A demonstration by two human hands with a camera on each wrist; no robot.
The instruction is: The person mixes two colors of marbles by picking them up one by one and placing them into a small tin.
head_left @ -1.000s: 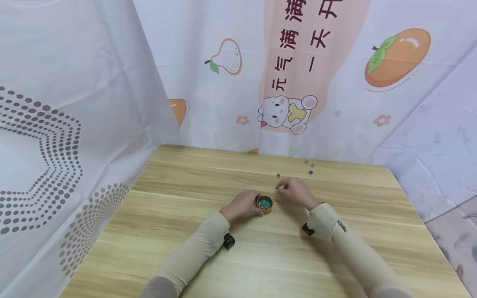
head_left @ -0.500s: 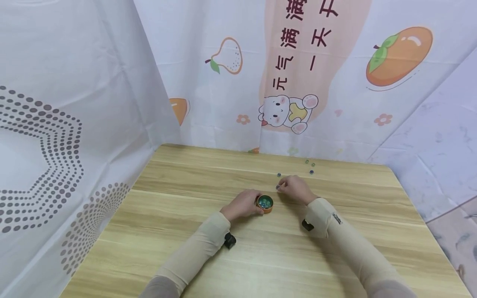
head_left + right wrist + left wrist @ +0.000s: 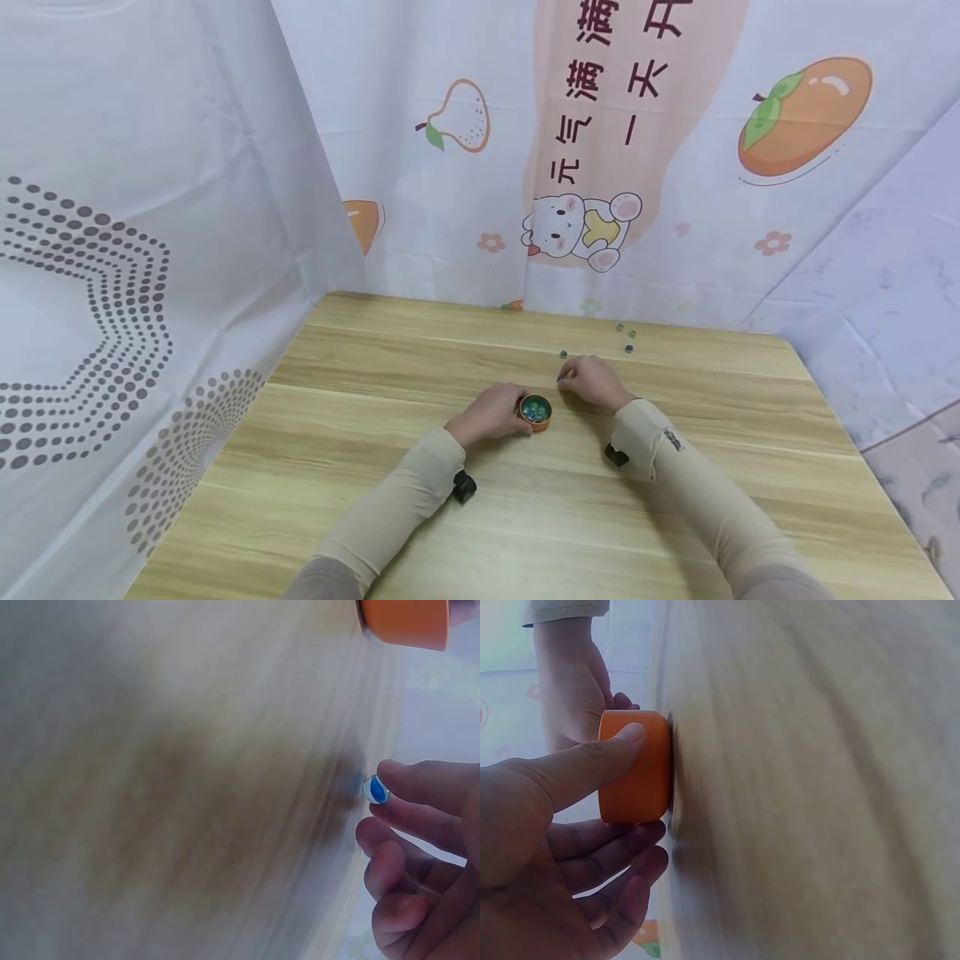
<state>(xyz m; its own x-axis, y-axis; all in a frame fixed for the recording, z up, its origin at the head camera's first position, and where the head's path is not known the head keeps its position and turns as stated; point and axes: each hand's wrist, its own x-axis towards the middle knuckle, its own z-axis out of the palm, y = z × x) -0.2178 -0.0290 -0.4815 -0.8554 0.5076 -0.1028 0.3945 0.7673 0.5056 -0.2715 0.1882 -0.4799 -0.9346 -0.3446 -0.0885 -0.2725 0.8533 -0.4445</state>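
Note:
My left hand (image 3: 491,410) grips a small round orange container (image 3: 649,784) from the left, thumb on its near side and fingers round the far side. The container stands upright on the table, open at the top. Several glass marbles (image 3: 535,411) lie inside against its green interior. To the right of it, my right hand (image 3: 596,383) pinches a clear marble with a blue swirl (image 3: 377,789) between thumb and index finger, close over the tabletop. The other fingers of that hand are curled.
One dark blue marble (image 3: 563,355) lies just beyond my right hand. Farther back and right are another blue marble (image 3: 628,349) and two greenish ones (image 3: 626,331). Printed curtains (image 3: 420,233) border the wood-grain table (image 3: 420,350) at the back and left.
My right forearm has shifted slightly left while the fingertips stay nearly in place with the marble. The left hand and container have not visibly moved.

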